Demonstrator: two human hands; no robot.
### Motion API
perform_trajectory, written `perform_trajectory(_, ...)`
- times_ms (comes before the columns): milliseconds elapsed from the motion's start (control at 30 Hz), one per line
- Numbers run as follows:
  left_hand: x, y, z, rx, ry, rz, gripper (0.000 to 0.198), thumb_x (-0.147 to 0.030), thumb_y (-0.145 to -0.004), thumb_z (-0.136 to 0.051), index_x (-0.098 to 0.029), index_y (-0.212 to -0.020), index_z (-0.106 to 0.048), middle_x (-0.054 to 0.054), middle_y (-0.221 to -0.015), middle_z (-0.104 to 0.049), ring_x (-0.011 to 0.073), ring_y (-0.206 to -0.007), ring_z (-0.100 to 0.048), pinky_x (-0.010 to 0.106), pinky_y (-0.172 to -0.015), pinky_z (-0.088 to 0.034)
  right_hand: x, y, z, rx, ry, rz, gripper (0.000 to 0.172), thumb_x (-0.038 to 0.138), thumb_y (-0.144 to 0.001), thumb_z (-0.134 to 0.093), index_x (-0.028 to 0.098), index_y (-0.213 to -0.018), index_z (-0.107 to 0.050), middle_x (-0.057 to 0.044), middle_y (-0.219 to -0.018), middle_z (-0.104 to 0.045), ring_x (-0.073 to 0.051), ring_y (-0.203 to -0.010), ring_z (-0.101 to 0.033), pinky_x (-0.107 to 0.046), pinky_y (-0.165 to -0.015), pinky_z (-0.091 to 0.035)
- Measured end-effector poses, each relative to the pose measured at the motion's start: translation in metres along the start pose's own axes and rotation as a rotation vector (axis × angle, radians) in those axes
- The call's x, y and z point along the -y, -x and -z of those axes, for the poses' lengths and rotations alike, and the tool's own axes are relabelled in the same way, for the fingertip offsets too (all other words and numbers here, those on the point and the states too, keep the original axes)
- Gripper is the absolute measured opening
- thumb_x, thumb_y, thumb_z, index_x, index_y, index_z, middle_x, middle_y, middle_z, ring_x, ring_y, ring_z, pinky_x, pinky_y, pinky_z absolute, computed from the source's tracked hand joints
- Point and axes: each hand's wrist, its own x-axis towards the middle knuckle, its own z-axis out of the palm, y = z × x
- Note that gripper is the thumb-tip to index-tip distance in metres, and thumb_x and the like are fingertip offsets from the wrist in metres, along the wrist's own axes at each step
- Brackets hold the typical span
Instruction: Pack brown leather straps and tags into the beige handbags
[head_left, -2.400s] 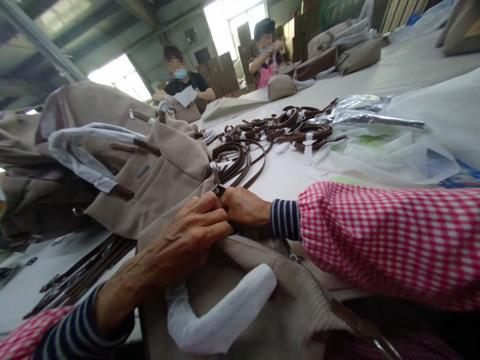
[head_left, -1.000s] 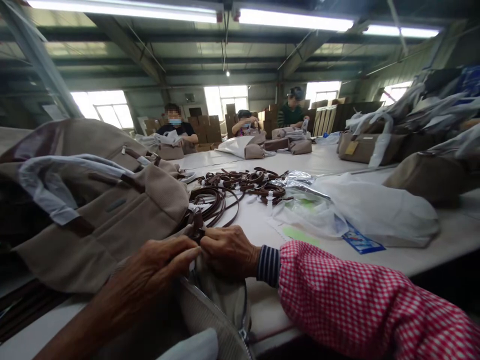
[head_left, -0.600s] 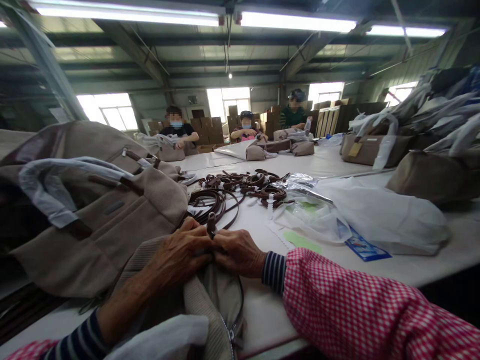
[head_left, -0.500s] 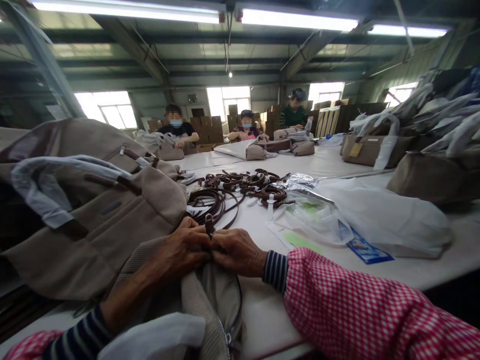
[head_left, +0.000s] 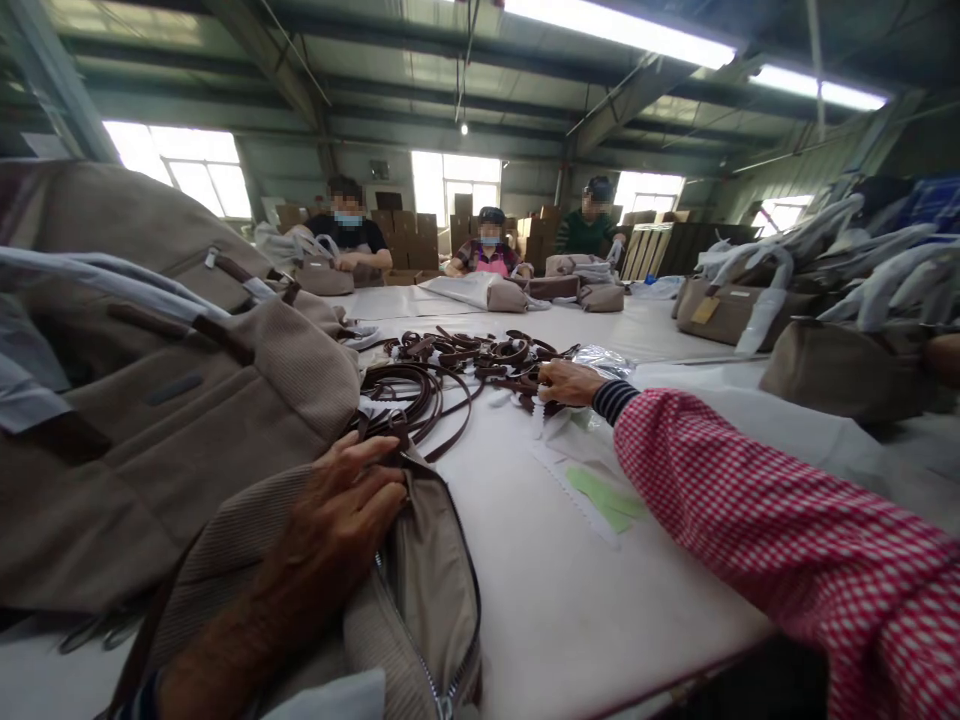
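Right hand [head_left: 571, 383] moved from bag [head_left: 375, 625] to coiled straps [head_left: 487, 365], grip not discernible; bag edge clasped by left hand [head_left: 330, 530], seemingly for steadying.

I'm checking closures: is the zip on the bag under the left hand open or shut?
Open: the zip gapes, its edges apart, with lining showing between.

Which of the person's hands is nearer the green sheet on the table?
Right. The right hand is just beyond the green sheet, at the pile of brown straps; the left hand is farther off, to the sheet's left, on the ribbed bag.
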Motion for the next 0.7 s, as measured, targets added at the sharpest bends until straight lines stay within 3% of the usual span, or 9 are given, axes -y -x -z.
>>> perform_trajectory(133,0.004,-0.003,0.002,0.063,0.091,0.006,0.027,-0.017,-0.106,-0.046,-0.019,-0.091,-0.068,0.003,-0.102,-0.075,0.0186,-0.116,-0.065,0.035,-0.110,-0.051,0.005,-0.005,-0.010,0.013,0.002,-0.041,0.010,0.023,-0.078,-0.070,0.015,-0.081,-0.075,-0.007,-0.082,-0.070,-0.017,-0.071,-0.057,-0.028,-0.062,-0.033)
perform_trajectory(233,0.010,-0.007,0.003,0.103,0.147,0.124,0.028,-0.030,-0.106,-0.048,-0.021,-0.089,-0.068,0.004,-0.098,-0.076,0.0212,-0.107,-0.068,0.033,-0.095,-0.056,0.015,0.009,0.008,-0.040,-0.013,-0.002,0.015,0.027,-0.077,-0.070,0.014,-0.083,-0.075,-0.006,-0.081,-0.068,-0.017,-0.074,-0.056,-0.029,-0.063,-0.031)
perform_trajectory(367,0.018,-0.010,0.004,0.200,0.209,0.275,0.033,-0.044,-0.102,-0.048,-0.022,-0.089,-0.070,0.005,-0.099,-0.078,0.0251,-0.100,-0.070,0.036,-0.087,-0.055,0.032,0.055,0.043,-0.084,-0.070,0.108,0.018,0.031,-0.079,-0.069,0.015,-0.086,-0.074,-0.001,-0.077,-0.065,-0.014,-0.071,-0.052,-0.029,-0.063,-0.029)
perform_trajectory(433,0.020,-0.010,0.004,0.227,0.233,0.317,0.036,-0.049,-0.099,-0.048,-0.023,-0.087,-0.070,0.006,-0.098,-0.078,0.0262,-0.097,-0.070,0.037,-0.086,-0.055,0.048,0.089,0.045,-0.060,-0.143,0.209,0.015,0.029,-0.078,-0.070,0.015,-0.083,-0.073,-0.001,-0.074,-0.065,-0.014,-0.068,-0.051,-0.028,-0.062,-0.030)
perform_trajectory(600,0.023,-0.010,0.004,0.238,0.269,0.446,0.038,-0.056,-0.089,-0.049,-0.026,-0.090,-0.073,0.006,-0.104,-0.077,0.0282,-0.096,-0.072,0.041,-0.088,-0.056,0.087,0.159,-0.009,0.067,-0.183,0.224,0.015,0.030,-0.078,-0.076,0.018,-0.087,-0.076,-0.003,-0.080,-0.071,-0.016,-0.070,-0.057,-0.027,-0.062,-0.034)
perform_trajectory(700,0.023,-0.011,0.004,0.231,0.288,0.460,0.041,-0.061,-0.084,-0.049,-0.027,-0.085,-0.073,0.006,-0.103,-0.077,0.0297,-0.101,-0.072,0.042,-0.091,-0.056,0.081,0.175,-0.031,0.025,-0.370,0.218,0.020,0.032,-0.087,-0.075,0.016,-0.099,-0.076,-0.007,-0.095,-0.075,-0.017,-0.079,-0.062,-0.026,-0.069,-0.040)
